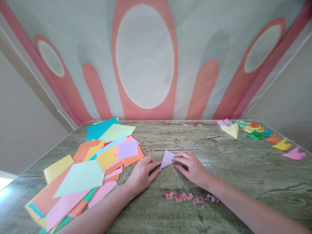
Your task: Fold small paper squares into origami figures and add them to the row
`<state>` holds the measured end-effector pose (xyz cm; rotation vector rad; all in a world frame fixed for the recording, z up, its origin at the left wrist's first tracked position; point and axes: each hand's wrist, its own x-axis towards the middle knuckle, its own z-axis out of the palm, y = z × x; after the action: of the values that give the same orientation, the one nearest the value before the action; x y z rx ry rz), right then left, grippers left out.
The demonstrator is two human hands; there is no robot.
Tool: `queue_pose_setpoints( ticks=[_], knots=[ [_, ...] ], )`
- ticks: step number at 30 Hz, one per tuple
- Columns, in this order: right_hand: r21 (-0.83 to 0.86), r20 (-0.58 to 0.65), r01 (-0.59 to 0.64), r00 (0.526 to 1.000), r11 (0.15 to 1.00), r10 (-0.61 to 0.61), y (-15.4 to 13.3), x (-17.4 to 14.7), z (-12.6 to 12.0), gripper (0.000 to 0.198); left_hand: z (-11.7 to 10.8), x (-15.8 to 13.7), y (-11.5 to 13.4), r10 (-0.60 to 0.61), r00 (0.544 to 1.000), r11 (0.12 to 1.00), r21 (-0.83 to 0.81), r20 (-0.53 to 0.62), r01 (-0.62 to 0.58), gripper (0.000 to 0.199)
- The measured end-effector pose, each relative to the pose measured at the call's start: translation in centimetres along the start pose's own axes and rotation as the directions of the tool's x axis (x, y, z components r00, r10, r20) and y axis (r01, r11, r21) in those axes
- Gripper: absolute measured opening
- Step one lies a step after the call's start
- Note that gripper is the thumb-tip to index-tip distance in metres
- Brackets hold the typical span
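Note:
A small lilac sheet of origami paper (167, 158), folded to a triangle, lies on the wood-grain table between my two hands. My left hand (145, 170) rests on the table, its fingertips touching the paper's left lower corner. From the right, my right hand (191, 166) has its thumb and fingers closed on the paper's right corner. Just left of my left hand lies a heap of coloured paper sheets, with a lilac square (128, 150) and a yellow square (107, 158) on top.
Folded paper figures lie at the far right, among them a pale yellow one (230, 130), a green one (257, 135) and a pink one (294, 153). A large mint sheet (81, 177) lies on the left heap. Behind the table (239, 201) hangs a pink and grey patterned backdrop (146, 113).

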<state>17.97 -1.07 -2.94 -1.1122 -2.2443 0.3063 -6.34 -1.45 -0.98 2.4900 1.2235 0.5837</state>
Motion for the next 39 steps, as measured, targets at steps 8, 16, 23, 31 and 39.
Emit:
queue_pose_setpoints(
  ticks=[8, 16, 23, 31, 39],
  knots=[
    [0.054, -0.083, -0.065, 0.994, 0.996, 0.069, 0.4, 0.2, 0.4, 0.038, -0.3, -0.1, 0.4, 0.025, 0.999, 1.0, 0.001, 0.021, -0.025, 0.028],
    [0.128, -0.038, -0.121, 0.991, 0.984, 0.127, 0.8, 0.1, 0.9, 0.044, -0.2, 1.0, 0.9, 0.015, 0.999, 0.999, -0.038, 0.049, -0.013, 0.041],
    [0.197, -0.025, -0.117, 0.992, 0.973, 0.124, 0.2, 0.4, 0.5, 0.046, -0.4, 3.4, -0.2, 0.1, 0.992, 0.993, -0.07, 0.082, -0.095, 0.078],
    [0.193, -0.047, -0.079, 0.995, 0.978, 0.089, 0.3, 0.4, 0.1, 0.032, -0.5, 2.8, -0.4, 0.244, 0.962, 0.97, -0.031, 0.126, -0.242, 0.063],
    [0.147, -0.024, -0.063, 0.997, 0.987, 0.068, 1.2, 0.2, -0.3, 0.032, -0.3, 2.8, -0.5, 0.247, 0.961, 0.969, -0.023, 0.126, -0.246, 0.06]
  ],
)
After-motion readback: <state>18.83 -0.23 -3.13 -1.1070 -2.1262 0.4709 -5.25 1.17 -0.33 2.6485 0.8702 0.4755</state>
